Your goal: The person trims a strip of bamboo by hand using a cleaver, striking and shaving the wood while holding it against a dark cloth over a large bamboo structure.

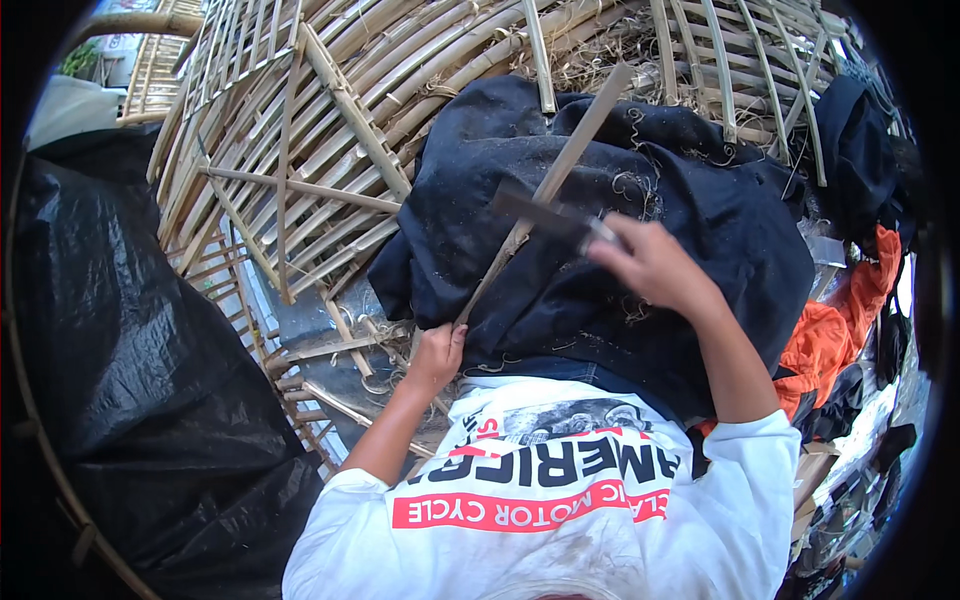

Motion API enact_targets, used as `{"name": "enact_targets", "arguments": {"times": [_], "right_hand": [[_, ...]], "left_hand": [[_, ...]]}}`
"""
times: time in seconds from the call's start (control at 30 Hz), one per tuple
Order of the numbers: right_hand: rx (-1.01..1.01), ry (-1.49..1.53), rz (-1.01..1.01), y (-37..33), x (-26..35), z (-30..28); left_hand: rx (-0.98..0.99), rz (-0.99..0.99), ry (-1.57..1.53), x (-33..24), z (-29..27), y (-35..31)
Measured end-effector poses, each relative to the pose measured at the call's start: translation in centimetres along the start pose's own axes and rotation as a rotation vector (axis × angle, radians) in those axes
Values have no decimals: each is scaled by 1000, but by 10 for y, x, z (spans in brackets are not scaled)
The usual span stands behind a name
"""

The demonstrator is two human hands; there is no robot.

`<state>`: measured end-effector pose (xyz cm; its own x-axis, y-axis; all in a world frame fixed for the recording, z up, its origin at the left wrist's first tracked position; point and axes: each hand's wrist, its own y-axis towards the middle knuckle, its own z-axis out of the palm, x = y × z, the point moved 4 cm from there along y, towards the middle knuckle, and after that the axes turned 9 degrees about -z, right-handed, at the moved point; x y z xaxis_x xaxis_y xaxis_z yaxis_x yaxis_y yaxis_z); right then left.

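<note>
My left hand (438, 355) is closed round the lower end of a long bamboo strip (578, 142). The strip slants up and to the right over the dark cloth (480, 190) across my lap. In my right hand (650, 262) is a knife (570, 222) with a broad, dark blade, a little blurred. Its blade crosses the strip around mid-length; whether it touches cannot be made out. Thin curled shavings (640, 190) lie on the cloth.
Woven bamboo slats and frames (290, 150) stand ahead and to the left. Several upright strips (720, 70) rise beyond the cloth. Black plastic sheeting (130, 330) hangs at the far left. Orange fabric (820, 345) lies by my right arm.
</note>
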<state>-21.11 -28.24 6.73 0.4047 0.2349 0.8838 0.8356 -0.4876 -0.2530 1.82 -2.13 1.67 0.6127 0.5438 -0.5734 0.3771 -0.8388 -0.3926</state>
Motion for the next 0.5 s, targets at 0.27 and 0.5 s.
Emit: {"name": "enact_targets", "arguments": {"times": [0.27, 0.5], "right_hand": [[-18, -24, 57, 0, 1, -11], [-70, -34, 23, 1, -2, -11]], "left_hand": [[-78, 65, 11, -1, 1, -7], [-108, 48, 78, -3, 4, -9]]}}
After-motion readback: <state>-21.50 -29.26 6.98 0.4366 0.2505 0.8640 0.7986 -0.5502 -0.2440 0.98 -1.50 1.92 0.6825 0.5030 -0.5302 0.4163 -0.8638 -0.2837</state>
